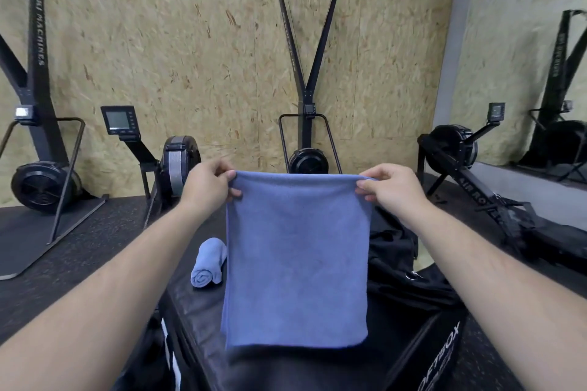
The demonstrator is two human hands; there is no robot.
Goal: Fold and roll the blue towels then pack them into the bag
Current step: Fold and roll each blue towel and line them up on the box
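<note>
Left forearm (104, 289) and right forearm (495, 282), both bare, reach forward from the bottom corners of the view. Left hand (208, 186): thumb and fingers pinched tight on the upper left corner of the blue towel (297, 263). Right hand (389, 189): same pinch on the upper right corner. Hands level with each other, top edge drawn nearly straight between them.

Towel hangs as one broad flat panel facing me; the layered left edge suggests it is doubled. Its lower edge hangs just over the top of the black soft box (197, 311); I cannot tell whether it touches.

Rolled towel (208, 263), same blue, lies on the box top to the left, spiral end toward me, its right side hidden behind the hanging panel. Black bag (400, 267) lies crumpled on the box to the right, partly hidden by the towel; whether it is open I cannot tell.

Background: ski machine (306, 79) upright against the chipboard wall (190, 41), directly beyond the towel; second ski machine (35, 73) at far left; left rowing machine (178, 162) and right rowing machine (454, 149) flank the box; mirror (524, 41) on the right.
</note>
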